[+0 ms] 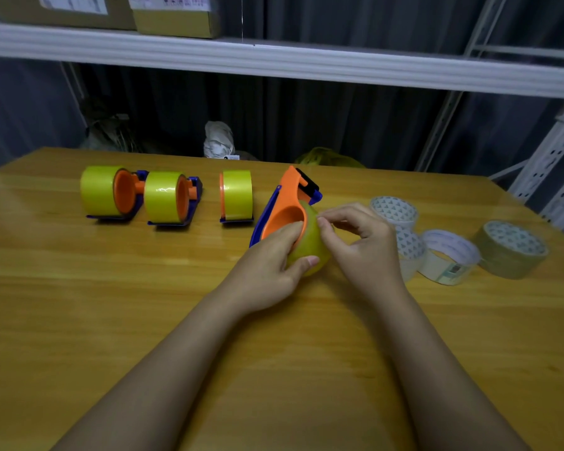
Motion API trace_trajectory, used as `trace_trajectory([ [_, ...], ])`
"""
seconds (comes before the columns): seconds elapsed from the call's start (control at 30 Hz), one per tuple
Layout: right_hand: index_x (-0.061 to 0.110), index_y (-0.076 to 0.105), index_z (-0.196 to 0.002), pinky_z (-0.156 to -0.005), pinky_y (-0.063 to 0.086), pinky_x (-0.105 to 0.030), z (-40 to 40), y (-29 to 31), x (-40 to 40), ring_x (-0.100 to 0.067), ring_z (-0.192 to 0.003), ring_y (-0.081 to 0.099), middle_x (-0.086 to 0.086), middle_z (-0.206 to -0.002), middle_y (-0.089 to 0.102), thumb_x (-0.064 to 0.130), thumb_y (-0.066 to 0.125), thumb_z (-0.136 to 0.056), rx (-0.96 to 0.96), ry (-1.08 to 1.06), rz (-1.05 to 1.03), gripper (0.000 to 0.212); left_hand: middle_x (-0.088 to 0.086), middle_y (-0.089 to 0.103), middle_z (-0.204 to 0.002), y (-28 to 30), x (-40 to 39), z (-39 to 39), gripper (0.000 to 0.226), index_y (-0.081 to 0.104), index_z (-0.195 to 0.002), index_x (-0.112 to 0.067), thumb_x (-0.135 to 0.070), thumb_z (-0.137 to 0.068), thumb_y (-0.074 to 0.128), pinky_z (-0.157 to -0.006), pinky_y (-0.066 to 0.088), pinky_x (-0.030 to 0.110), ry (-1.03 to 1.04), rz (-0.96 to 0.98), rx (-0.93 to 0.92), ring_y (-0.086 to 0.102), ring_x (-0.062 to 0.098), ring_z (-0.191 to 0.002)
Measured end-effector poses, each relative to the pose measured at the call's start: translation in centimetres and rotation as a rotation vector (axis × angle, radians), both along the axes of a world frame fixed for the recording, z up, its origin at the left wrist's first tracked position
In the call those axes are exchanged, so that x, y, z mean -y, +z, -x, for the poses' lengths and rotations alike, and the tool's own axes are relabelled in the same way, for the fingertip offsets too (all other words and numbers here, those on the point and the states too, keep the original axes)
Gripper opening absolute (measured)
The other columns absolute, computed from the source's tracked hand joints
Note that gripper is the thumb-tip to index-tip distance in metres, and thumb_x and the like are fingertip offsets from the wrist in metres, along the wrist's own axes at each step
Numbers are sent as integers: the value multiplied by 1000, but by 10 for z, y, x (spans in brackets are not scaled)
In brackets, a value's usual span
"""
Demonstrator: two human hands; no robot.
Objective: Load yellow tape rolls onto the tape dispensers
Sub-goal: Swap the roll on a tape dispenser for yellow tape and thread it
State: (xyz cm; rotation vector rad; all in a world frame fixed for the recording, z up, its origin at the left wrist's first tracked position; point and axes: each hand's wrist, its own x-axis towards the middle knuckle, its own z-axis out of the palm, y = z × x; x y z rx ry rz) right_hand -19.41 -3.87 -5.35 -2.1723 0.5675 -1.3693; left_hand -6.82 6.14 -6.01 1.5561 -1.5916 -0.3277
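Fingers and thumb of the left hand [267, 265] curl around the yellow tape roll [310, 242] seated on the orange dispenser [287, 206]. Right hand [355, 242] fingertips pinch at the roll's top edge. Left of the fingers stand three loaded dispensers [163, 196]; right, clear tape rolls [450, 255].

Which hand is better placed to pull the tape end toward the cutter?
Probably the right hand: its fingertips already pinch at the yellow tape roll, nearest the cutter end. The left hand holds the dispenser and roll steady.
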Motion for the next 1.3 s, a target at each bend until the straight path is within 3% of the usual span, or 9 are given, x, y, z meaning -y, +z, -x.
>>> trace_trajectory([
  [0.1, 12, 73, -86, -77, 55, -34, 2, 1, 2, -8, -89, 65, 2, -89, 68, 14, 68, -84, -5, 7, 1, 6, -12, 55, -118, -1, 2, 0, 47, 45, -132, -25, -36, -88, 55, -84, 50, 42, -2, -14, 27, 56, 9, -103],
  [0.27, 15, 69, -94, -83, 53, -30, 3, 2, -1, -7, -97, 61, 4, -97, 64, 22, 72, -80, -72, 70, -5, 16, -8, 56, -116, -1, 2, -3, 40, 47, -128, -20, -29, -90, 57, -88, 48, 44, 25, -33, 18, 54, 12, -107],
  [0.57, 17, 70, -90, -84, 54, -30, 5, 4, 1, -7, -97, 62, 3, -96, 66, 14, 76, -79, -50, 114, -117, 13, -9, 54, -126, 0, 2, -2, 45, 44, -134, -24, -27, -91, 58, -92, 47, 41, 26, -31, 20, 51, 9, -113],
  [0.9, 20, 71, -85, -81, 54, -35, 5, 4, 4, -8, -91, 63, 3, -91, 65, 14, 74, -82, -63, 86, -191, 8, -6, 58, -118, 2, 2, -2, 42, 48, -129, -21, -35, -89, 54, -84, 49, 43, 41, -37, 62, 55, 13, -103],
  [1.03, 13, 72, -83, -75, 52, -21, 1, -1, 5, -5, -86, 62, 3, -88, 65, 12, 70, -84, -73, 34, -216, 1, -3, 58, -117, 1, 2, -2, 38, 50, -127, -18, -27, -92, 57, -85, 47, 43, 65, -37, 93, 54, 15, -103],
  [1.17, 22, 65, -74, -70, 48, -16, 0, -3, 8, -3, -78, 61, 2, -83, 66, 9, 67, -86, -52, -32, -238, 18, -5, 60, -113, 0, 2, -1, 39, 53, -124, -18, -34, -89, 55, -84, 46, 37, 49, -32, 182, 55, 15, -101],
  [1.3, 19, 69, -87, -77, 50, -14, 1, 0, 2, -1, -90, 62, 5, -91, 63, 11, 71, -84, -44, 86, -261, 9, -9, 57, -112, 0, 2, -3, 37, 50, -127, -23, -30, -92, 57, -77, 45, 30, 94, -35, 90, 54, 11, -96],
])
